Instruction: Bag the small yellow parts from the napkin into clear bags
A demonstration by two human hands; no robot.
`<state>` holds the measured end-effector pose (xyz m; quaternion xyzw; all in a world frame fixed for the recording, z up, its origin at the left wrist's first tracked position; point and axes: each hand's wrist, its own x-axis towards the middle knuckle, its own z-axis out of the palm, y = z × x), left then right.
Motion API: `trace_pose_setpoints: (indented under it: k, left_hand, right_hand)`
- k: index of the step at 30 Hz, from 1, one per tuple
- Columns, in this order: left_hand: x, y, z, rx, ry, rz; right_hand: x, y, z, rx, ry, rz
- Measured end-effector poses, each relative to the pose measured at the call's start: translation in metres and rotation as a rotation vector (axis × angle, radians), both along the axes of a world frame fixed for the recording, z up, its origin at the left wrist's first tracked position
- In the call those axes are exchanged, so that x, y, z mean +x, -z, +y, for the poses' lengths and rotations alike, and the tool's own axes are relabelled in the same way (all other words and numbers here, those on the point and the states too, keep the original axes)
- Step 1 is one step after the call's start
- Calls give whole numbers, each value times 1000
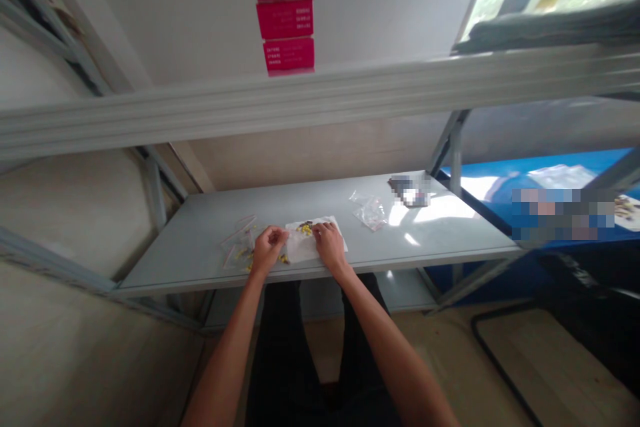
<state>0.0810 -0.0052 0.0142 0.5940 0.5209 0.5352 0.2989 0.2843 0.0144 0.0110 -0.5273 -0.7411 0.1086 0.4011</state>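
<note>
On the grey shelf lies a white sheet [301, 251], paper or thin plastic, with a small heap of yellow and dark pieces [305, 229] on it. My left hand [269, 250] is closed in a pinch at the sheet's left edge; whatever is between its fingertips is too small to name. Over the sheet's right part rests my right hand [329, 247], fingers bent together with the tips at the heap. What they grip is hidden. Clear plastic bags [239, 240] lie left of my left hand, with more small yellow pieces near them.
Another crumpled clear bag [370, 211] lies to the right, before a blurred-out flat object [411, 190]. A metal beam [320, 95] crosses above the shelf [180, 240], with pink labels [286, 19] on the panel higher up. A blue-topped table [480, 170] stands at right.
</note>
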Motion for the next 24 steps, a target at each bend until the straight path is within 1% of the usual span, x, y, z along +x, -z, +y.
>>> trace_pose_setpoints:
  k: [3,5,8,10,12,14,17,20,22,24]
  left_hand:
    - [2,-3,-1,7,63,116]
    - [4,-6,-2,2,107,165]
    - [5,-8,-3,-13,137,180]
    - [5,-8,-3,-24,129,153]
    - [3,-7,-2,-31,103,102]
    - [2,-6,-1,-33,79,37]
    - [1,-4,-1,-44,69,-34]
    - [0,-4,-1,-63,91,-59]
    - [-1,-3,-1,-68,105,-60]
    - [-2,-3,0,-66,116,-43]
  right_hand:
    - [1,-5,-2,-20,-150,246]
    - [2,-8,-4,-57,-251,349]
    - [2,-12,-6,-125,-368,370]
    - [2,-14,-8,-152,-423,364]
    - [2,-14,-8,-144,-425,385]
    - [2,-14,-8,-121,-397,407]
    - [1,-11,-6,-98,-406,318]
    - [0,-12,-6,-66,-368,226]
    - [-1,-15,-9,-53,-317,255]
    - [-4,-19,-12,-67,-322,298]
